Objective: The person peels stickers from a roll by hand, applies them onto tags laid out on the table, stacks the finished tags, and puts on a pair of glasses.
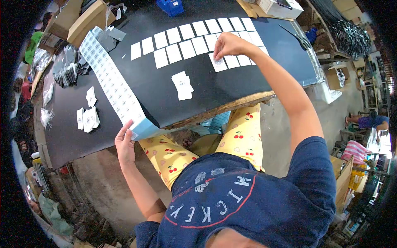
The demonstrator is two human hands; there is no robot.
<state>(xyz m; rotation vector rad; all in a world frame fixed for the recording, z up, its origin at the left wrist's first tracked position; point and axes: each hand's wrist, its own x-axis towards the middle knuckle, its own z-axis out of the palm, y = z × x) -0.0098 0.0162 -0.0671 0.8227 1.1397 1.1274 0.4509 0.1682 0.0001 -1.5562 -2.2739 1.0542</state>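
1. The right hand [226,45], right of centre in the upper half of the frame, has its fingertips drawn together and appears to pinch the upper edge of a small white printed label [219,64]. The label lies over a white rectangular card [220,68] at the left end of the front row; whether it has stuck there cannot be told.

2. To seat it well, I would square the label to the card's edges first, lower one edge, then smooth across so no bubble or crease forms.

3. A light touch seems wise: the card lies loose on the matte black tabletop [155,109] and could slide under sideways pressure.

4. The left hand [125,144], left of centre in the frame, has its thumb and fingers closed on the near end of a long white strip of printed labels [109,80]. The strip runs up to the upper left and bends at the table's near edge.

5. Keeping that end steady and gently bent should make labels easier to lift cleanly; a sharp tug could drag the strip.

6. The white rectangular cards in the farther rows [186,31], across the upper middle, lie close together, so the right wrist and forearm are best kept raised above them.
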